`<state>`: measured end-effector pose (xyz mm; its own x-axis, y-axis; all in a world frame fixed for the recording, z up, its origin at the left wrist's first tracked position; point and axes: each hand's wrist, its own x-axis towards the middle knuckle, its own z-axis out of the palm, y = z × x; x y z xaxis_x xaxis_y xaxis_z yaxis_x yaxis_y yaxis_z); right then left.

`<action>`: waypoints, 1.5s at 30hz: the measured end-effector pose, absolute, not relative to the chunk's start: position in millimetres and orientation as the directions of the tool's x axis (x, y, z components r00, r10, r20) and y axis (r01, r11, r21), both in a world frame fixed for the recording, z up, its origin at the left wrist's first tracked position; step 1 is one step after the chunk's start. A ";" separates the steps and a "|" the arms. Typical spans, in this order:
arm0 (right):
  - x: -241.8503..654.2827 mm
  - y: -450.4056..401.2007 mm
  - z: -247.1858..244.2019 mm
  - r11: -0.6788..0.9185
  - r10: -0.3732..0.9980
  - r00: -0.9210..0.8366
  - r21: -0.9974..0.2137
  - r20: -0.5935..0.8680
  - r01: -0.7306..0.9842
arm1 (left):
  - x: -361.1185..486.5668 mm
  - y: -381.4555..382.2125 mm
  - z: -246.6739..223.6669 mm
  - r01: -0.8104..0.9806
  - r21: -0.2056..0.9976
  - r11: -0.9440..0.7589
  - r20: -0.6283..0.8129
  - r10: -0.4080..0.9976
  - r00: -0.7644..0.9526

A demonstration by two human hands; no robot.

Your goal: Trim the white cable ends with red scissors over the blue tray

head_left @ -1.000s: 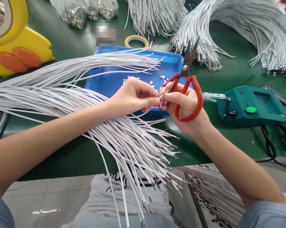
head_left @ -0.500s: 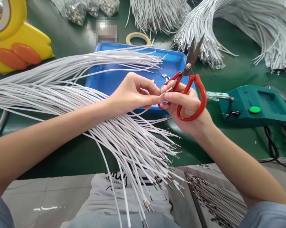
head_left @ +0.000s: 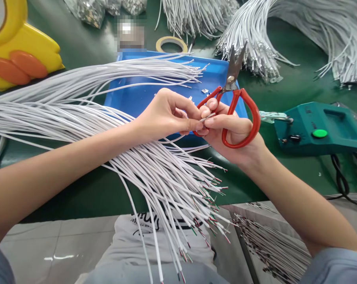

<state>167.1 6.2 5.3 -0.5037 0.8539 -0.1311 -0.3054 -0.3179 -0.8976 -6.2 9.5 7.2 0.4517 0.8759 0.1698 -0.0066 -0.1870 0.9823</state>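
Observation:
My left hand (head_left: 172, 116) pinches the end of a white cable (head_left: 207, 117) between thumb and fingertips. Facing it, my right hand (head_left: 232, 128) has its thumb and fingertips at the same cable end. Red-handled scissors (head_left: 246, 118) hang on the fingers of that hand, blades pointing up and slightly parted. Beneath my left forearm lies a bundle of white cables (head_left: 155, 169), its stripped ends showing red, green and dark wires. A second white bundle (head_left: 143, 69) rests across the blue tray (head_left: 217, 65), where small pale scraps (head_left: 205, 91) lie.
A teal device with a green button (head_left: 320, 133) stands at the right. Behind the tray are a tape roll (head_left: 171, 40), bagged small parts (head_left: 91, 12) and more cable bundles (head_left: 249, 43). A yellow duck-shaped object (head_left: 33, 47) is at the left. More cables (head_left: 270, 244) lie below the table.
The scissors have tilted slightly, their blades shifting a little left and down. Both hands keep their pinch at the cable end. The whole view has shifted slightly.

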 end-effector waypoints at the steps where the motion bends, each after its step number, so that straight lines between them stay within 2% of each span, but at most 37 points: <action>1: 167.3 6.3 5.0 -0.307 0.856 -0.500 -0.905 -0.129 -0.293 | -6.1 9.4 7.5 -0.003 0.982 -0.186 0.168 0.878 0.449; 5: 169.0 7.5 4.1 -0.212 0.889 -0.448 -0.952 -0.094 -0.221 | -6.6 9.2 8.7 0.014 0.982 -0.186 0.163 0.891 0.423; 9: 170.9 9.6 4.2 -0.055 0.960 -0.280 -0.987 -0.010 -0.150 | -7.9 9.7 7.9 0.018 0.984 -0.179 0.157 0.902 0.402; 14: 169.7 6.4 4.6 0.090 0.970 -0.207 -0.981 0.125 -0.173 | -8.3 9.3 6.0 0.025 0.985 -0.173 0.150 0.908 0.391; 19: 166.2 2.0 4.1 0.206 0.967 -0.127 -0.971 0.221 -0.122 | -7.9 8.9 5.7 0.070 0.980 -0.184 0.143 0.912 0.386; 27: 167.3 3.3 3.6 0.255 0.947 -0.173 -0.961 0.270 -0.106 | -7.0 7.6 7.5 0.079 0.973 -0.216 0.173 0.911 0.374; 30: 169.1 5.2 1.1 0.316 0.929 -0.191 -0.948 0.318 -0.039 | -8.3 10.0 4.3 0.047 0.968 -0.246 0.212 0.906 0.365; 32: 170.7 7.5 0.3 0.347 0.925 -0.189 -0.935 0.330 0.066 | -8.8 12.4 1.4 0.013 0.965 -0.263 0.243 0.907 0.343; 35: 173.3 11.5 1.5 0.421 0.907 -0.158 -0.856 0.391 0.301 | -8.9 15.5 -1.7 -0.046 0.958 -0.283 0.284 0.912 0.298; 40: 180.4 19.9 3.0 0.499 0.845 -0.208 -0.585 0.493 0.640 | -8.4 17.5 -0.7 -0.140 0.952 -0.271 0.296 0.931 0.212; 45: 186.6 25.2 2.7 0.570 0.767 -0.320 -0.361 0.557 0.738 | -8.2 17.9 2.2 -0.174 0.966 -0.193 0.224 0.958 0.178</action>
